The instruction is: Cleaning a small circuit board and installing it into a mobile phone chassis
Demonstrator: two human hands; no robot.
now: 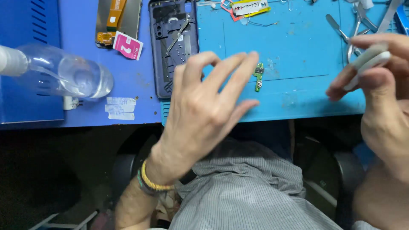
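Note:
My left hand (204,106) hovers open over the front edge of the blue work mat (298,42), fingers spread, holding nothing. Just beyond its fingertips lies a small green circuit board (258,75). Behind the hand an opened dark blue phone back housing (174,42) lies on the mat. My right hand (379,89) is at the right edge, fingers closed around a slim white tool (368,59) that is blurred.
A clear plastic bottle (64,72) lies on its side at the left. A phone screen part with an orange flex cable (117,19) and a pink card (127,45) sit at the back. Metal tweezers and scissors (355,30) lie at the back right. White tape strips (120,107) are stuck near the table's front edge.

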